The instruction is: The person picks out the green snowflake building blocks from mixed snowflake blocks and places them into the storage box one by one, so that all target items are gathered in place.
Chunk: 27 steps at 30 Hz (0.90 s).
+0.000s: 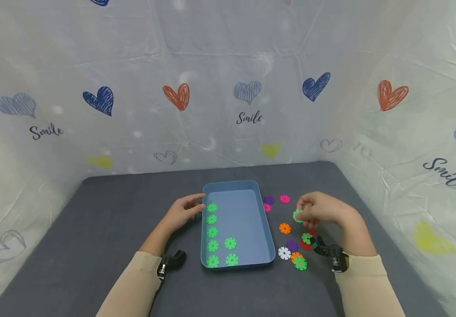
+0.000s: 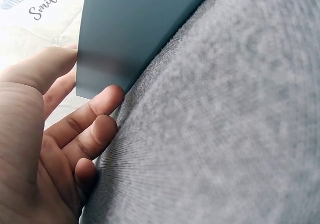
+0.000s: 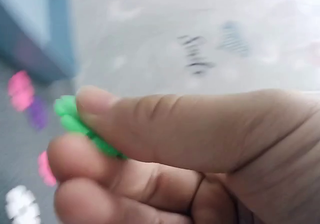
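Container: one shallow blue tray [image 1: 245, 233], set flat on the grey-topped bench [image 1: 113, 229]. Contents: seven green discs [image 1: 215, 232], notched round the edge, in two columns. Along the left wall: five. In the second column, at the near end: two.

Right hand [image 1: 322, 209]: thumb and fingertips clamped on one held green disc [image 3: 68, 109], above the bench and to the right of the tray. Green total in view: ten.

Loose on the bench, right of the tray: two green discs [image 1: 301, 266], two purple discs [image 1: 292, 245], two pink discs [image 1: 285, 199], two orange discs [image 1: 282, 229], one white disc [image 1: 281, 251]. Also red discs [image 1: 305, 246], partly covered by one loose green; exact number impossible to tell. Other loose green: overlapping one orange. One purple and one pink: just beside the tray's right wall.

Left hand [image 1: 181, 214]: fingers apart, loosely bent, touching the tray's left wall.

Behind the bench: white cloth [image 1: 212, 57], printed with hearts and "Smile".
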Available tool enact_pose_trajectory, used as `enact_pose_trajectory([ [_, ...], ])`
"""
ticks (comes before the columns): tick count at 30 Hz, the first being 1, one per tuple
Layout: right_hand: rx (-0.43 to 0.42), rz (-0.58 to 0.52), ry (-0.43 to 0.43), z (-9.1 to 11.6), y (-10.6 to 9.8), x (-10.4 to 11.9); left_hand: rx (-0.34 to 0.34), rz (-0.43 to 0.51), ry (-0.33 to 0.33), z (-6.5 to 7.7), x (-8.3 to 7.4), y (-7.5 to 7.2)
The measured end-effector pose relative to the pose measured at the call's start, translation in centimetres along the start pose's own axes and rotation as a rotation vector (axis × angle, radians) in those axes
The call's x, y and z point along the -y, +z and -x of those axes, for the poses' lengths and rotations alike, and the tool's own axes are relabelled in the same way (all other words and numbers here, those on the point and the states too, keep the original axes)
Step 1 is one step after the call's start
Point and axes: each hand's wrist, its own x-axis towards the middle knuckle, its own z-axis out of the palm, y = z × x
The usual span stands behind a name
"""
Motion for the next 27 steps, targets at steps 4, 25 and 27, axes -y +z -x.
enact_pose_trajectory([
  [4, -0.099, -0.039, -0.103, 1.5, -1.0, 2.2, 0.006, -0.001, 0.001, 0.0, 0.0, -0.3],
  [25, -0.112, 0.104, -0.236, -6.0, 10.4, 6.3, 0.007, -0.018, -0.029, 0.1, -0.6, 0.2],
  [27, -0.112, 0.155, -0.248, -7.0, 11.8, 5.7, 0.001, -0.022, -0.023, 0.1, -0.6, 0.3],
])
